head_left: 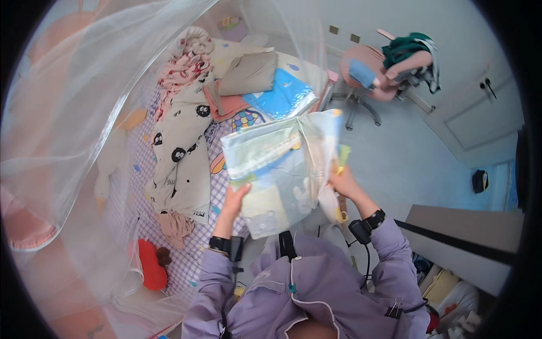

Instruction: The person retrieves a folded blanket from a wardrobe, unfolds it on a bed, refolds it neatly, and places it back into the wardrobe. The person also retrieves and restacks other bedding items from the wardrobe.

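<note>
A folded pastel patchwork cloth [276, 175], in pale green, yellow, blue and beige, is held up in front of my body. My left hand [231, 204] grips its left edge, the thumb on the front face and the other fingers hidden behind. At the right edge, my right hand [345, 183] is closed on the fabric, where a looser fold hangs down. Just beyond the cloth, a blue packet with a shiny clear cover [282, 93] lies on the bed, beside a folded grey-beige cloth [248, 73] resting on a salmon-pink one [226, 106].
A rumpled cream blanket with black round figures [186, 150] lies on the checkered bed sheet [189, 260]. Sheer netting [101, 101] drapes along the left. A red plush item [151, 268] sits near the bed's edge. A pink swivel chair [361, 62] holding clothes stands at the far right.
</note>
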`<action>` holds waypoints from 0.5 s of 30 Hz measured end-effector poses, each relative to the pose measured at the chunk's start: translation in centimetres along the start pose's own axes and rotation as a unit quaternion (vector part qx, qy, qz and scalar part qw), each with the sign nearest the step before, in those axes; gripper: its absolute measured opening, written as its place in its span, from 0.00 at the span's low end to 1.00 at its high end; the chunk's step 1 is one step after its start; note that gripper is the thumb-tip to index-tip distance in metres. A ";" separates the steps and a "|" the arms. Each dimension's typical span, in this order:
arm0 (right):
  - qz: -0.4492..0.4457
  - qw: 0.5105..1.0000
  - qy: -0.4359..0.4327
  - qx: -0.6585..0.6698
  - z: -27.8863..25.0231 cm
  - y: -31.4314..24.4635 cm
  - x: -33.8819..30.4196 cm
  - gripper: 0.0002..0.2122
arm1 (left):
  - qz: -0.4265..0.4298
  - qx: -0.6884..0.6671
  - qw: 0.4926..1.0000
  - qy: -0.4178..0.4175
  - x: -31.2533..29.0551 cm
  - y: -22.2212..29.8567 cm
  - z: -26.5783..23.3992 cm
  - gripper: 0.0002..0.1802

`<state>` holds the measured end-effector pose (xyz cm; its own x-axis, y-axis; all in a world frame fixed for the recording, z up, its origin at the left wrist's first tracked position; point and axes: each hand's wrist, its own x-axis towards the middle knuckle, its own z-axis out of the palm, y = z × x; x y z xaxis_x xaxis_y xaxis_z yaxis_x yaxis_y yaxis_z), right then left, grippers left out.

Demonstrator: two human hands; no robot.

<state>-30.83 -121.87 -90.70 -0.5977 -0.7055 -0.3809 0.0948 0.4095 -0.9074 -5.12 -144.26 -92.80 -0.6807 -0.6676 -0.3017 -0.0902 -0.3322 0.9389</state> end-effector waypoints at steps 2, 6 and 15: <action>0.030 0.999 0.006 0.029 0.7 0.5 2.3 0.15 | -0.045 0.049 0.997 0.027 3.6 0.3 -5.7 0.26; 0.024 0.999 -0.010 0.048 6.1 5.8 4.4 0.17 | -0.066 0.227 0.971 0.023 13.1 0.0 -13.2 0.25; 0.243 0.942 -0.071 0.221 18.5 17.2 10.8 0.21 | 0.189 0.566 0.803 0.004 21.1 -10.3 -11.4 0.27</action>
<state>-20.92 -133.11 -113.72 -0.2878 -0.5798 -0.7622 0.6713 0.4455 -0.5924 -10.27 -162.56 -110.79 -0.8112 -0.5831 0.0436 -0.4831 0.7104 0.5118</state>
